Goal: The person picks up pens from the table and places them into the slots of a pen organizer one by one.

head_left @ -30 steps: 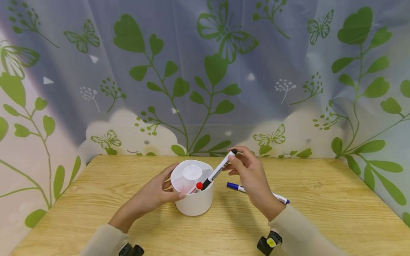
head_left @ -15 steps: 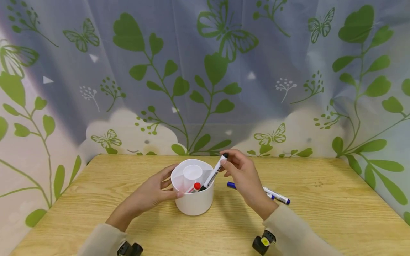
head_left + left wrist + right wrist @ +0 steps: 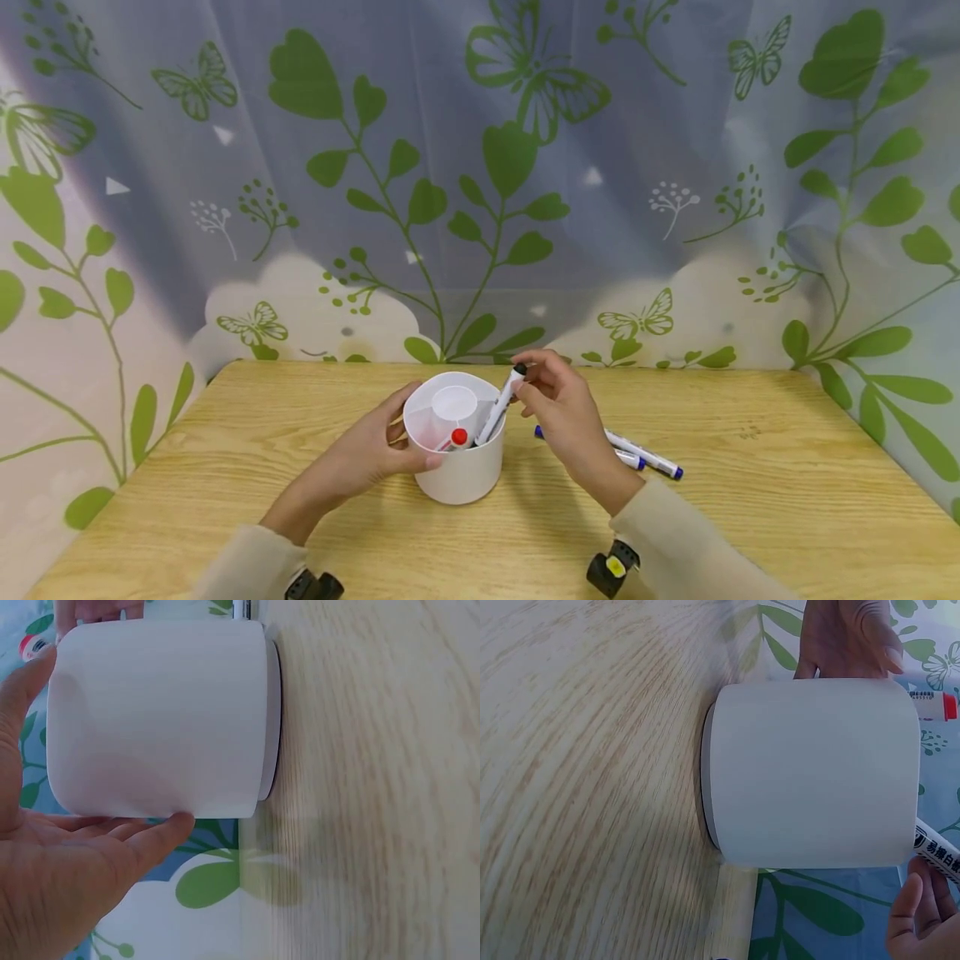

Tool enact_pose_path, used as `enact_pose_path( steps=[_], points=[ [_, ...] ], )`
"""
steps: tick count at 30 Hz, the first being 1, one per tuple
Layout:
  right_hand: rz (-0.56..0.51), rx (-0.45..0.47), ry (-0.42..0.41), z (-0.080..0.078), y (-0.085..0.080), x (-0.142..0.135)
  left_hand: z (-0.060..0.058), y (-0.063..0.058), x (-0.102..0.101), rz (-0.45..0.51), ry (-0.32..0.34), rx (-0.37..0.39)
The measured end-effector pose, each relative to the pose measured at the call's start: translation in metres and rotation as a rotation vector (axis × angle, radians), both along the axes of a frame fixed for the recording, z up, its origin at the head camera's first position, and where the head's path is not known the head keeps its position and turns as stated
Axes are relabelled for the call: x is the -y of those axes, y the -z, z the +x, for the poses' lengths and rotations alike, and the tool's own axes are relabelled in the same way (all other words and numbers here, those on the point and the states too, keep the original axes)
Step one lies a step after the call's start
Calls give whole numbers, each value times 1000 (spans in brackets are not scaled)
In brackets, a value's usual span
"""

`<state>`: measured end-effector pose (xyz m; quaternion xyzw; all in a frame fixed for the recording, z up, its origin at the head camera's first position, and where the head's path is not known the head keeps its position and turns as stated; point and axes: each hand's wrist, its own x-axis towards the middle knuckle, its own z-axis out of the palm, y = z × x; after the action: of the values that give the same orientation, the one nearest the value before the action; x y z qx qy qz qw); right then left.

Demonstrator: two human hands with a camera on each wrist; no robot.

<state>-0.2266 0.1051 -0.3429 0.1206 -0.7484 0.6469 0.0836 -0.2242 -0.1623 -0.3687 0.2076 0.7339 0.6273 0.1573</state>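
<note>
A white round pen holder (image 3: 459,483) with a divided inside stands upright on the table. My left hand (image 3: 371,446) holds it from the left, thumb at the front rim and fingers along the side, as the left wrist view also shows. Between thumb and fingertips, my right hand (image 3: 562,417) pinches a white marker with black ends (image 3: 497,411) near its upper end. That marker leans to the right, its lower end inside the holder and hidden by the wall. A red-capped marker (image 3: 458,437) sticks up at the holder's front, close to my left thumb.
Two blue-ended white markers lie on the wooden table (image 3: 750,500), partly behind my right hand and wrist; one marker (image 3: 652,458) reaches farther right than the other marker (image 3: 630,459). A leaf-patterned curtain (image 3: 480,208) hangs along the table's back edge.
My right hand has moved left and slightly down, lowering the black-ended marker deeper into the holder. More of the blue-ended markers shows beside the right wrist. My left hand keeps its hold.
</note>
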Motion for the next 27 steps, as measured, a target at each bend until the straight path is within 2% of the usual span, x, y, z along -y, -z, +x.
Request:
enact_pose_path(
  steps=[13,27],
  points=[
    [9,6,-4,-1,2,3,7,1,-12,-49,-140,23],
    [65,30,8,2,3,7,9,1,-18,-101,-202,11]
  ],
)
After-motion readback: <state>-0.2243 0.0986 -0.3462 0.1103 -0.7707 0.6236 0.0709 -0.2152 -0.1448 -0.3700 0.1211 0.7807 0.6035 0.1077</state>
